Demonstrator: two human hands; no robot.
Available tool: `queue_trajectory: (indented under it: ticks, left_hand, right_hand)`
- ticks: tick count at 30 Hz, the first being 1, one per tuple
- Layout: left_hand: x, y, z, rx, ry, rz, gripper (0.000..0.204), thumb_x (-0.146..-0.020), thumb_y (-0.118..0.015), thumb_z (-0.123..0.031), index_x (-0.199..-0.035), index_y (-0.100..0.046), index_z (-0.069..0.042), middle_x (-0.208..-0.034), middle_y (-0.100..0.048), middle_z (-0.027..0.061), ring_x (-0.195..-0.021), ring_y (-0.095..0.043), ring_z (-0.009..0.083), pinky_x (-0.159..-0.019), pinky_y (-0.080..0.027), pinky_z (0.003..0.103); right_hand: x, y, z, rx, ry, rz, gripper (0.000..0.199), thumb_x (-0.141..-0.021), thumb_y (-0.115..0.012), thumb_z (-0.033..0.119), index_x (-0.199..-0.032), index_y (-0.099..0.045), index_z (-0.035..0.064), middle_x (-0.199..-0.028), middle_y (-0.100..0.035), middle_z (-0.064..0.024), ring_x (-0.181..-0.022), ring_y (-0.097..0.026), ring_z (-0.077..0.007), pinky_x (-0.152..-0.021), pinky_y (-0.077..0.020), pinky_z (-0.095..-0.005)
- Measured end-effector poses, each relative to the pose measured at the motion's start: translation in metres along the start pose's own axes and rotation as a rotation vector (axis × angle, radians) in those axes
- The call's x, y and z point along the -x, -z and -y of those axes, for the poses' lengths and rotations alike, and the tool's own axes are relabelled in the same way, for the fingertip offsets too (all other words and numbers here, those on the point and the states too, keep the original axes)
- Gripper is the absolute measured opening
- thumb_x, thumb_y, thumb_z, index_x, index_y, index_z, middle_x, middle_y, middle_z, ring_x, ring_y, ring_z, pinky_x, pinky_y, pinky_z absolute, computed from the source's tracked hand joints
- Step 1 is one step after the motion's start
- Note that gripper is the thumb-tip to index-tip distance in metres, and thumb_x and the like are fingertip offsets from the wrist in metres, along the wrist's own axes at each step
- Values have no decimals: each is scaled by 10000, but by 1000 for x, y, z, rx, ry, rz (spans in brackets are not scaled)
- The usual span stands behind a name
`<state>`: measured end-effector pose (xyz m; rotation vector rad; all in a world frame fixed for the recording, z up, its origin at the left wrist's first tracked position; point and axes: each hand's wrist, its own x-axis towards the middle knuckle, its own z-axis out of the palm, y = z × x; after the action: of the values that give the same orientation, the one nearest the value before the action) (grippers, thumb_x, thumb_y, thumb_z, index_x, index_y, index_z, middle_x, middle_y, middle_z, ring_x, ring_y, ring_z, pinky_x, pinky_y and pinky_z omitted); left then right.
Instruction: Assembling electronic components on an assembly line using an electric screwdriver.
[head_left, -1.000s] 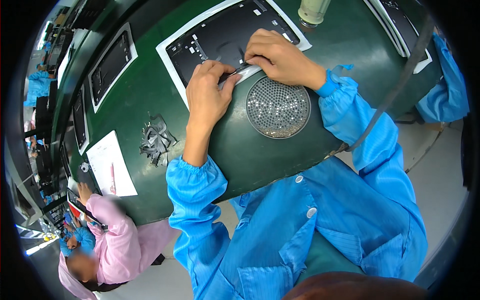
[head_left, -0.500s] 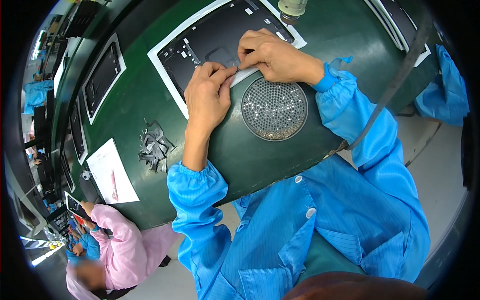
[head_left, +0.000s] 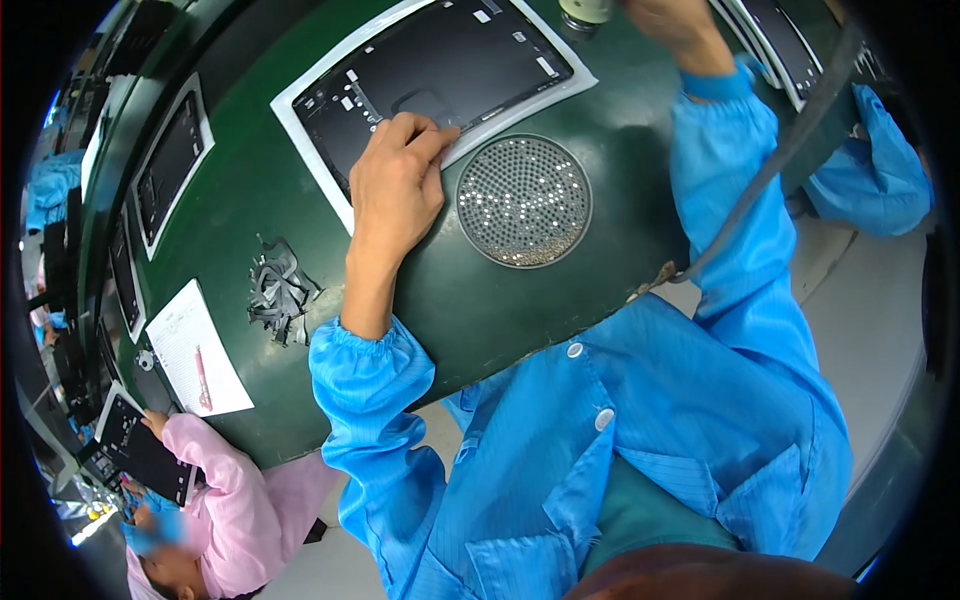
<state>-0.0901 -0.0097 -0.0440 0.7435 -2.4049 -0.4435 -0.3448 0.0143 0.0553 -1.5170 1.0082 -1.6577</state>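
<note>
A black flat panel [head_left: 470, 62] with small white labels lies on a white sheet [head_left: 322, 185] on the green table. My left hand [head_left: 396, 180] rests at the panel's near edge, fingers bent and fingertips pressed together there; whatever they pinch is too small to make out. My right hand [head_left: 672, 22] is up at the top of the picture, smeared and cut off, so its fingers do not show. Close to it stands a pale green bottle-like container [head_left: 586, 12]. A round tray [head_left: 525, 200] full of small holes, holding shiny small pieces, sits just right of my left hand.
Grey tangled strips [head_left: 282, 292] and a paper sheet [head_left: 190, 345] with a pink pen [head_left: 203, 378] lie to the left. More black panels [head_left: 172, 165] line the far left. A dark cable [head_left: 760, 180] crosses near my right arm. A person in pink [head_left: 235, 480] holds another panel [head_left: 140, 445].
My right hand has left the panel's near edge and moved up and right, beside the pale green container. My left hand stays at the edge. The co-worker's panel shows more.
</note>
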Motion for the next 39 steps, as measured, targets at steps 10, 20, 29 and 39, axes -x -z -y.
queue_trajectory:
  ticks: [10,20,29,39]
  left_hand:
    - [5,10,-5,7,6,31,237,-746,-647,-11,-952,-727,-98,-870,-595,24,-788,-568,232,-665,-481,363]
    - [8,8,-5,6,24,47,243,-742,-638,3,-946,-728,-94,-884,-596,32,-789,-567,239,-670,-473,368]
    - [7,19,-20,33,30,59,247,-758,-633,9,-964,-725,-91,-885,-597,47,-800,-575,249,-689,-467,359]
    - [5,6,-1,34,23,48,242,-754,-631,15,-957,-723,-79,-883,-602,57,-799,-581,258,-693,-468,356]
  right_hand:
    - [70,-47,-11,1,-46,51,335,-875,-637,43,-1181,-536,-51,-680,-610,-70,-614,-620,-159,-554,-498,-271]
    - [75,-68,-22,-179,-219,-88,303,-803,-713,-17,-1072,-574,-30,-687,-607,-32,-528,-571,-98,-462,-448,-229]
    - [76,-69,0,-94,-173,-71,324,-793,-718,-24,-1080,-570,-18,-717,-591,-8,-582,-551,-65,-504,-439,-215]
    - [66,-65,-18,137,-84,-9,272,-856,-660,19,-1105,-573,-47,-646,-603,-73,-576,-602,-139,-516,-482,-256]
